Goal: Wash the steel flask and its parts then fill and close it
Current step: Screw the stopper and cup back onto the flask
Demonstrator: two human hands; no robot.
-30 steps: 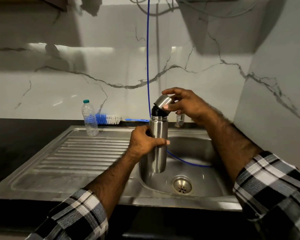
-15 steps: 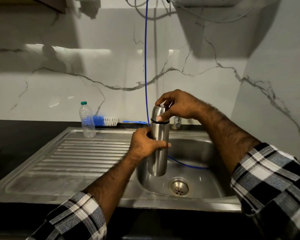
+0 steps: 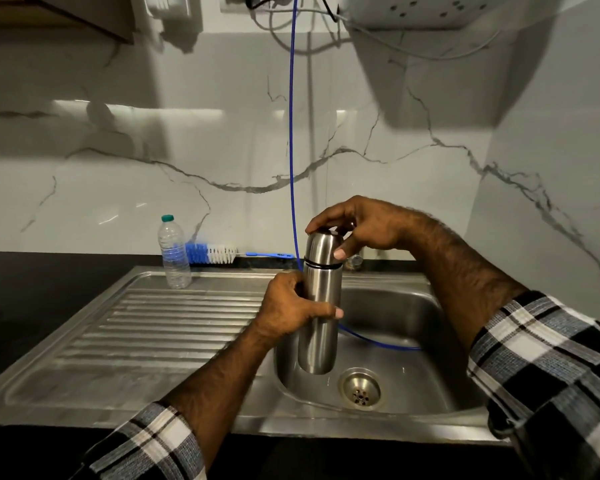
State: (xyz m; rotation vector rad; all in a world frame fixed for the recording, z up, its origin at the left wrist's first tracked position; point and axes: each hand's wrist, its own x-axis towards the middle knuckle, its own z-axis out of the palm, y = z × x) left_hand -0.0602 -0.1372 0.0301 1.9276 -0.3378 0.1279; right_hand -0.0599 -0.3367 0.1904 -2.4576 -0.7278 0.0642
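Note:
The steel flask (image 3: 319,327) stands upright in the air over the sink basin (image 3: 406,306). My left hand (image 3: 291,310) grips its body around the middle. A domed steel cap (image 3: 321,249) sits on top of the flask, with a thin black ring showing where the two meet. My right hand (image 3: 357,226) reaches over from the right and holds the cap with curled fingers and thumb. The flask's inner stopper is hidden under the cap.
A thin blue hose (image 3: 291,133) hangs down the marble wall into the basin behind the flask. A clear plastic bottle (image 3: 174,254) stands at the back of the ribbed draining board (image 3: 174,327). A blue-and-white bottle brush (image 3: 212,252) lies behind it. The drain (image 3: 360,389) is below the flask.
The cap was tilted off the flask's black stopper in my right hand; it now sits squarely on the flask. My left hand kept its grip on the body.

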